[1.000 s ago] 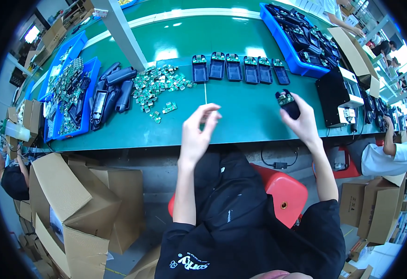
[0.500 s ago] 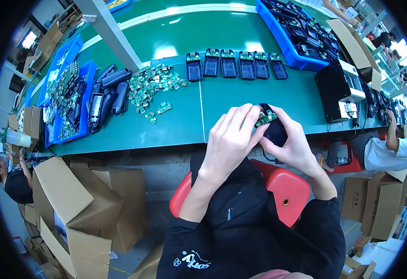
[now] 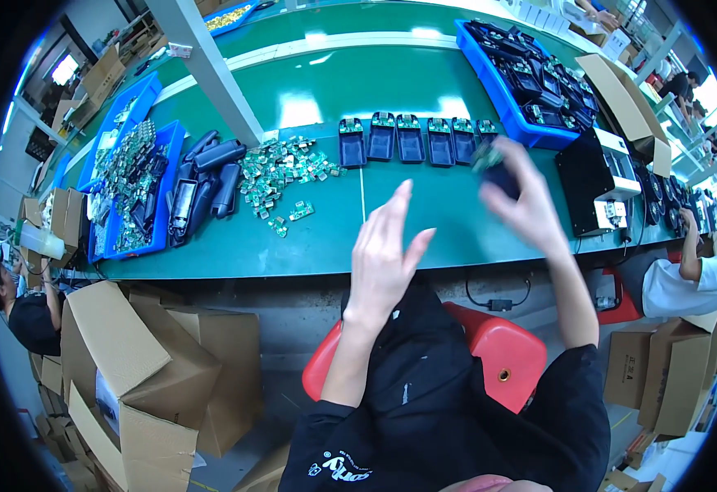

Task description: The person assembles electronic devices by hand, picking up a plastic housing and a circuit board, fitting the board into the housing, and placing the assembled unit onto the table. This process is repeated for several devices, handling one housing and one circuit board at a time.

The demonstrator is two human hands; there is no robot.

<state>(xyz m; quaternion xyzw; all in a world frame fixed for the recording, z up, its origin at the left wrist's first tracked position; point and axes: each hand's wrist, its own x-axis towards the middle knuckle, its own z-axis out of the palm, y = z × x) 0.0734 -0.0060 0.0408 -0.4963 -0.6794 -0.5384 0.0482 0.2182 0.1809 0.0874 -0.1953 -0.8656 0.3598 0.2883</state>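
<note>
My right hand (image 3: 526,193), smeared by motion, grips a dark plastic housing (image 3: 501,181) with a green circuit board at its far end. It is over the green table, close to the right end of a row of similar open housings (image 3: 411,146), each with a small board at its far end. My left hand (image 3: 381,254) is above the table's near edge, fingers stretched out and thumb apart, holding nothing. Left of the row lies a loose heap of small green circuit boards (image 3: 280,174), with a couple of boards (image 3: 301,211) nearer to me.
Dark casings (image 3: 225,190) lie beside a blue bin (image 3: 177,168) of boards at the left. Another blue bin (image 3: 489,97) of casings stands far right, near a black-and-white machine (image 3: 592,184). A grey post (image 3: 211,74) rises from the table. Cardboard boxes (image 3: 227,369) stand at lower left.
My hands have parted. The right one has carried the housing with its board away from me toward the row's right end; the left has let go and opened. The view has shifted slightly.
</note>
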